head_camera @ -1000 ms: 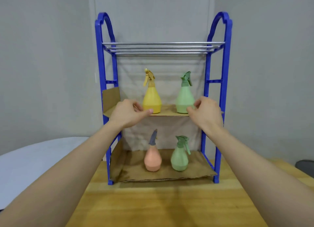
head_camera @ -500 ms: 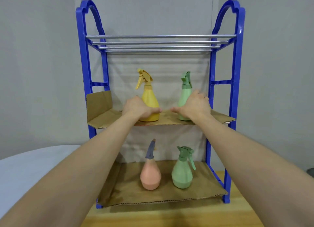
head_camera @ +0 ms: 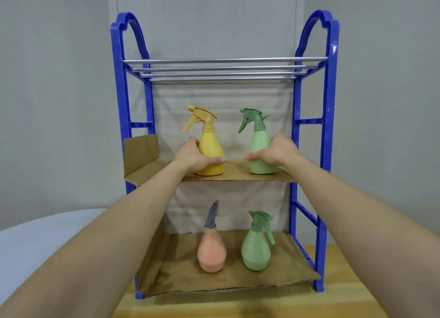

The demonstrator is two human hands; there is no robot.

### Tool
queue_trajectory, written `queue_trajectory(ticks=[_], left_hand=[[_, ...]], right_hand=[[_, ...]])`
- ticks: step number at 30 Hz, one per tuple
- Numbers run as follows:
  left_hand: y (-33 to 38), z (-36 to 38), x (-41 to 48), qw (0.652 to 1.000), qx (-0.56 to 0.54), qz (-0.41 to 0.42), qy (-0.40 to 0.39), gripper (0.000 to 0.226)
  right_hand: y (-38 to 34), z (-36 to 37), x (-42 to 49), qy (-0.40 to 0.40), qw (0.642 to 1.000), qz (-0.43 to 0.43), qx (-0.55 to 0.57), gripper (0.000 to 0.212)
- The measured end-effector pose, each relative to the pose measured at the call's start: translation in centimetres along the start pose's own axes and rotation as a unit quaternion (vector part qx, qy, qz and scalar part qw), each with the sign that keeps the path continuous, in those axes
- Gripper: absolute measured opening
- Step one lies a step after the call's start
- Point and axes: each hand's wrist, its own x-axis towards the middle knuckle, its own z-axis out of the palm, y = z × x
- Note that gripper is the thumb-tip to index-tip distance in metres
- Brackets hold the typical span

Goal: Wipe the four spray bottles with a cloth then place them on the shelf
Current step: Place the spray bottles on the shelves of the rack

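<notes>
A blue shelf rack (head_camera: 328,132) stands on the wooden table. On its middle tier, lined with cardboard (head_camera: 238,175), stand a yellow spray bottle (head_camera: 212,148) and a light green spray bottle (head_camera: 258,148). My left hand (head_camera: 192,157) grips the yellow bottle's body, thumb across its front. My right hand (head_camera: 276,152) grips the green bottle's body from the right. On the bottom tier stand a pink spray bottle (head_camera: 211,253) with a grey nozzle and a second green spray bottle (head_camera: 256,251). No cloth is in view.
The rack's top tier is bare metal bars (head_camera: 223,67). A wooden table (head_camera: 357,294) carries the rack. A pale rounded surface (head_camera: 35,241) lies at the lower left. Grey walls stand behind.
Both hands moved from the shelf's front edge onto the two upper bottles and closed round them. The nozzles of both bottles now point left. The view moved closer to the rack.
</notes>
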Motion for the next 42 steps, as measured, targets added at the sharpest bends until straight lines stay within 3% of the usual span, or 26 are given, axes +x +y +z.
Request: queue_trajectory(ticks=[2,7,11,22,42], left_hand=[[-0.2,-0.1,0.3,1.000,-0.004,-0.005,-0.004,0.116],[-0.4,-0.7,0.6,0.999,-0.029,-0.005,-0.045,0.115],[-0.6,-0.8,0.6,0.997,-0.049,0.007,-0.056,0.106],[-0.5,-0.6,0.3,0.994,-0.079,0.011,-0.072,0.105],[-0.3,-0.7,-0.5,0.993,-0.063,0.016,-0.096,0.097]], right_hand=[[0.7,-0.4,0.4,-0.029,0.999,-0.003,0.026,0.094],[1.6,-0.6,1.2,-0.071,0.994,-0.009,0.088,0.091],[1.4,0.4,1.0,-0.018,0.999,-0.041,0.016,0.112],[1.6,2.1,0.2,0.055,0.997,-0.049,-0.034,0.114],[0.2,1.2,-1.2,0.061,0.993,-0.036,-0.091,0.109]])
